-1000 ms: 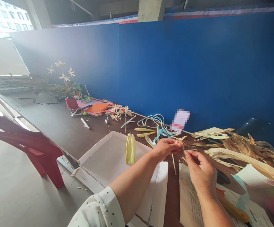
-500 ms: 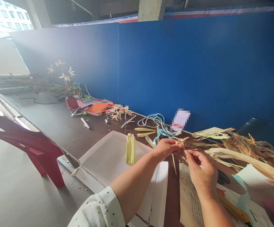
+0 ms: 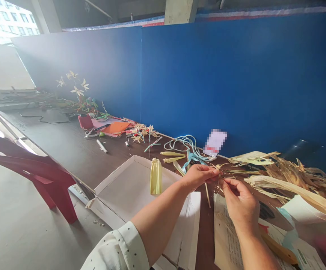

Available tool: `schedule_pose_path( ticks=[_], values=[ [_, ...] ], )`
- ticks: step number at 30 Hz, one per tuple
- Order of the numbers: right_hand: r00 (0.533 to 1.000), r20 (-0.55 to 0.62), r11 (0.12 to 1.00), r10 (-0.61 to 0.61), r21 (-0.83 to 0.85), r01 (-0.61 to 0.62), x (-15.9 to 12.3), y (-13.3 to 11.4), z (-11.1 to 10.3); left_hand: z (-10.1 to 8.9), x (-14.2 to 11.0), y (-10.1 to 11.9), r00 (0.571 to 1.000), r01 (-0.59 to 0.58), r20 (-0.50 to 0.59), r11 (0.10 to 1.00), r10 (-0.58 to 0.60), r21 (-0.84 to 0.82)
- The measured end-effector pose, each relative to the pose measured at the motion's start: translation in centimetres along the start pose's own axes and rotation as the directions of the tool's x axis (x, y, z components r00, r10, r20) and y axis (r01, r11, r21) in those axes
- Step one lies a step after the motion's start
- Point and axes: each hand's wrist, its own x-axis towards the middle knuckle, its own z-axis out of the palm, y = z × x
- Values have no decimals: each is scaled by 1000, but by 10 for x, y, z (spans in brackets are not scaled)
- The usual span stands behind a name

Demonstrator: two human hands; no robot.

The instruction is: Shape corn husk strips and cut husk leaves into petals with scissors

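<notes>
"Round the back, 10 to 2 o'clock with the clock centred on the work: giant blue panel (image 3: pixel 222 82), yeah? What's in front of it?"

"Dark brown bench (image 3: pixel 70 138), running off toward 10. Shallow pale tray (image 3: pixel 120 187) on it at 8, dried husk pile (image 3: pixel 289 171) at 3."

"And the hands?"

"Right hand (image 3: pixel 240 202) near 5, left hand (image 3: pixel 198 175) just past 8. Both grips are pinched, no gap I can see. Left thumb and forefinger have the top of a tiny husk flower (image 3: pixel 218 167), right ones have its lower end, so it's dead centre of the clock, held up over the bench."

"Looks flimsy. How would you hold it?"

"My guess: weighs next to nothing, dry and papery, not slippery but easy to crack or tear. I'd pinch lightly where the strips bunch together and leave the loose tips alone. Can't tell how it's fastened, the hands cover most of it."
</notes>
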Motion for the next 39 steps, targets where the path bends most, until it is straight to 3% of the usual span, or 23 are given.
schedule_pose_path(
  ticks=[16, 24, 29, 35, 39],
  values=[
    [991, 37, 988, 128, 87, -131, 0, -4, 1, 2, -1, 1, 999, 21, -37, 1000, -21, 7],
    [950, 65, 927, 306, 205, -313, 1, 12, 7, 1, 0, -1, 998, 15, -55, 996, -10, 92],
    [964, 61, 921, 258, 286, -264, 3, 12, 7, 2, -1, 0, 999, 34, -39, 992, -29, 119],
    [982, 23, 973, 187, 133, -189, 2, 4, 3, 3, -2, 0, 998, 37, -59, 987, -29, 156],
    [982, 35, 974, 188, 123, -191, 2, 8, 5, 5, -3, 3, 995, 50, -89, 980, -34, 192]
  ],
)
